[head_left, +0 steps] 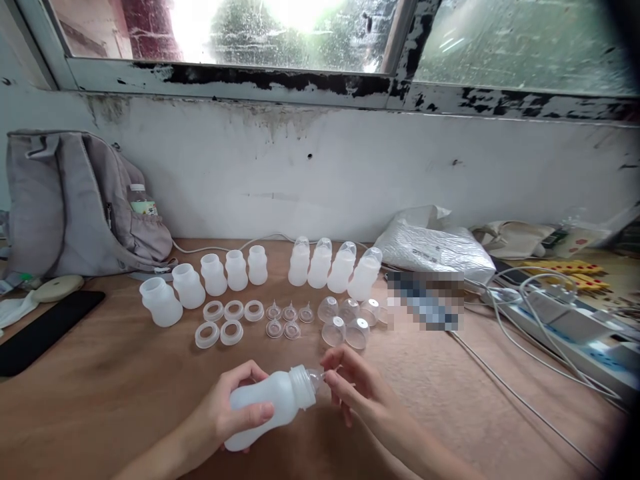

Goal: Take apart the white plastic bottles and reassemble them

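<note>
My left hand (242,407) is wrapped round the body of a frosted baby bottle (274,400), tilted with its neck to the right. A collar ring (303,387) sits on its neck, with a clear teat (315,379) sticking out. My right hand (353,387) pinches the teat's tip between thumb and fingers. Beyond my hands lie several loose collar rings (231,333), several clear teats (292,331) and several clear dome caps (357,333). Behind them stand several open bottles (213,275) on the left and several capped bottles (320,268) on the right.
On the left are a grey backpack (75,200) and a black flat object (50,330). A silvery plastic bag (435,243), a blurred-out object (425,300), a power strip (575,333) and white cables (520,407) lie on the right. The wooden table (125,393) meets the wall.
</note>
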### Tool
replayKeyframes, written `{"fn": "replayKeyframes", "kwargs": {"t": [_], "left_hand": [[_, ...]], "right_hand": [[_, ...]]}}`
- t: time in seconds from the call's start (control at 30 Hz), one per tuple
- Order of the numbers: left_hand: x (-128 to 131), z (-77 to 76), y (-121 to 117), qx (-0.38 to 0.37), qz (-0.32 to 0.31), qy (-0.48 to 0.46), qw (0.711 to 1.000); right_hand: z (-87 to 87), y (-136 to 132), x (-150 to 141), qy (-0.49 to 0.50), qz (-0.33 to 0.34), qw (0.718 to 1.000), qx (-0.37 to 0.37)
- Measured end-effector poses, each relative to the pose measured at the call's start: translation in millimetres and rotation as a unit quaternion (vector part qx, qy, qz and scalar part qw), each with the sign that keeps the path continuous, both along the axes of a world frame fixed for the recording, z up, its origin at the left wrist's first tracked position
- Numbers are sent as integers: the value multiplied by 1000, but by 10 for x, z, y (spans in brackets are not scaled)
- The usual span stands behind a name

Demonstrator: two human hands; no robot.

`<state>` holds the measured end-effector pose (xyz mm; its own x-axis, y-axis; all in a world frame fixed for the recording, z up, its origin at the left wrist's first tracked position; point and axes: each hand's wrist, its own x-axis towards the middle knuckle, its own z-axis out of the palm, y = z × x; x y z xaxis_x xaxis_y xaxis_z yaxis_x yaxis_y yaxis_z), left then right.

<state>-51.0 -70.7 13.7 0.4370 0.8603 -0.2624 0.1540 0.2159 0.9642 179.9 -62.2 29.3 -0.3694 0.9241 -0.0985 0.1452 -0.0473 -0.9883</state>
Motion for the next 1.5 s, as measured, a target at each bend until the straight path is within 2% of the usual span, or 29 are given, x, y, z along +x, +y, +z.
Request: {"fn": "replayKeyframes", "kwargs": {"t": [0.1,0.3,0.53,0.63,0.83,0.97,1.27,1.4,1.5], "left_hand": [[4,-1,1,-12,-2,5,1000],[-3,2,19,-38,7,11,999],[-15,118,-2,29,61,-65,996],[-35,129,2,55,76,-64,994],[-50,-5,40,124,107,-13,986],[-37,-58,31,159,102,31,982],[-117,71,75,193,60,188,961],[-132,31,119,227,81,234,942],[-118,76,104,296,130,226,919]], "right_hand": [[-59,34,-18,4,8,1000,-26],[-8,20,-20,44,10,999,13],[61,61,72,30,-118,989,87],[59,85,100,14,-131,987,89],[61,50,56,-52,-122,985,112],[51,36,40,-93,-106,979,151],[30,41,28,-143,-83,969,183],[-29,56,10,-148,-66,968,190],[-75,68,0,-156,-53,966,198]]}}
